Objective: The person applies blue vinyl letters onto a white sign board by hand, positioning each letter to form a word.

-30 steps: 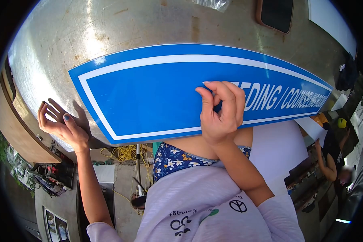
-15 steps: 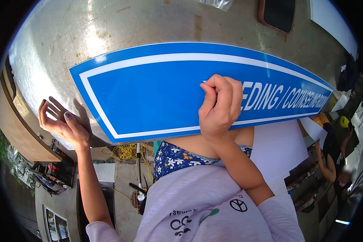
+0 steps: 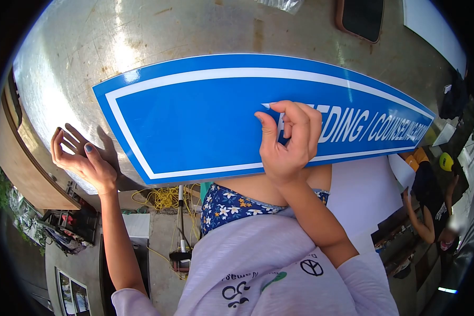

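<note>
Right hand: my right hand is raised over the sign, wrist bent up from my forearm, the thumb and index finger curved toward each other in a loose ring with a gap between the tips; the other fingers are curled behind
Right fingertip: a small pale point shows at the index finger's end; I cannot tell whether it is nail or a bit of material
Left hand: my left hand is half open with nothing in it, just beyond the near left end of the sign, fingers bent and spread, the thumb with its dark blue nail turned inward; its shadow falls on the metal beside it
Blue sign: the sign lies flat beneath my right hand, smooth and glossy, with a white border line; it looks bowed in this view
White lettering: the lettering runs right from my right hand, which covers part of it
Table: the table is bare metal, scratched, with brownish stains and a bright glare above my left hand
Phone: a dark-screened phone in a brown case lies beyond my right hand, farther right
Plastic: crinkled clear plastic lies straight beyond my right hand
</note>
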Demonstrator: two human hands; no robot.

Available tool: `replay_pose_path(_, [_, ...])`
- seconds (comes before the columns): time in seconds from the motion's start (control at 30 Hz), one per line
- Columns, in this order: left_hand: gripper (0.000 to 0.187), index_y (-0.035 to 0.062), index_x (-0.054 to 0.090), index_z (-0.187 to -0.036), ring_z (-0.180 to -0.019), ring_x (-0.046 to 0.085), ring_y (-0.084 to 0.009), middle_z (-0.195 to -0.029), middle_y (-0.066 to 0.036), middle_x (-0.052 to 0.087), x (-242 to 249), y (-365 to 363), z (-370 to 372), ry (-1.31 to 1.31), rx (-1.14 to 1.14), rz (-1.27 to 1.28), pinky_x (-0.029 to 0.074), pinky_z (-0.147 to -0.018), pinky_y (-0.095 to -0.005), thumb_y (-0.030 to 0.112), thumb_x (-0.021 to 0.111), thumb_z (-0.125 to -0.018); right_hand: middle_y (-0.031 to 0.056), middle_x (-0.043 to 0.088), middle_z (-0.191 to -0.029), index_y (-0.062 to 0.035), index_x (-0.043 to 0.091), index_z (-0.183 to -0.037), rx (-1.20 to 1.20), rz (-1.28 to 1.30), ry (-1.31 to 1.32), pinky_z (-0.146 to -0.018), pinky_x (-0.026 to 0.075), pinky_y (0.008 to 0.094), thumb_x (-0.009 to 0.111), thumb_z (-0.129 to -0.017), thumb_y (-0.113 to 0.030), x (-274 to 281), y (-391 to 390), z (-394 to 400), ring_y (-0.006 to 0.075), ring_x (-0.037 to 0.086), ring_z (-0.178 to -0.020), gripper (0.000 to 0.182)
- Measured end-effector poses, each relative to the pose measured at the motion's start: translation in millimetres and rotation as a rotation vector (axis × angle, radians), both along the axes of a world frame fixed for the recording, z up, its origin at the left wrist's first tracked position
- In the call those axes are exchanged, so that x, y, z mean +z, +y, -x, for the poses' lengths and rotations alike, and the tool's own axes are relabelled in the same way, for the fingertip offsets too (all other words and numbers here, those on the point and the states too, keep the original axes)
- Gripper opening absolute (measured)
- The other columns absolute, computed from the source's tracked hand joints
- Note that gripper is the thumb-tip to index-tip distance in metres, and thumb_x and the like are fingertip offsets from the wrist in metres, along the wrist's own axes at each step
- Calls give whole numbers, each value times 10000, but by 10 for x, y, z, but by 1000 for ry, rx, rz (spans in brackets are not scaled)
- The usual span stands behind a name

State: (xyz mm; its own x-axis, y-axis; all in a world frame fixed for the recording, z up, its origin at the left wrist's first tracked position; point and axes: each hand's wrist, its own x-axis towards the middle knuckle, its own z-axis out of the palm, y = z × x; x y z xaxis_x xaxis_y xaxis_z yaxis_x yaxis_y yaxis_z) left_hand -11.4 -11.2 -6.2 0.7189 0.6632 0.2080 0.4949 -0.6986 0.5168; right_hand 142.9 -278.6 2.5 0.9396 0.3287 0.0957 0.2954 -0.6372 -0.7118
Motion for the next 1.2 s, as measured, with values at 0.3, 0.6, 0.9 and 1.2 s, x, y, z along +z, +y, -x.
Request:
replay_pose_path(0.3, [642,-30,352,-1315,-1238,332,-318,-1294,-190,376,34,30,15,111,-31,-143,236,-1064,-461,485,412,-936,20,578,-799,-74,625,-873,46,103,-56,-610,364,299,719,-780,-89,-54,20,-22,173,529,-696,133])
replay_pose_path(0.6, [663,-30,354,-1318,-1233,337,-316,-1289,-183,380,11,13,9,70,-1,-106,232,-1060,-454,504,413,-928,-4,569,-754,-81,628,-865,168,57,-89,-633,329,298,703,-793,-153,-52,-38,-60,144,519,-670,127])
replay_pose_path(0.9, [615,-49,366,-1316,-1236,327,-311,-1311,-175,346,30,4,-9,45,-9,-53,344,-1025,-448,419,426,-921,4,566,-765,-79,601,-839,221,-84,91,-672,333,307,679,-807,-113,56,-144,-81,168,497,-691,91])
replay_pose_path(1.2, [559,-12,362,-1306,-1214,356,-326,-1266,-177,407,34,100,59,128,-26,-170,225,-1060,-449,194,582,-836,26,503,-767,-51,572,-820,340,-267,468,-627,370,269,650,-811,-20,336,-267,-182,144,424,-667,85])
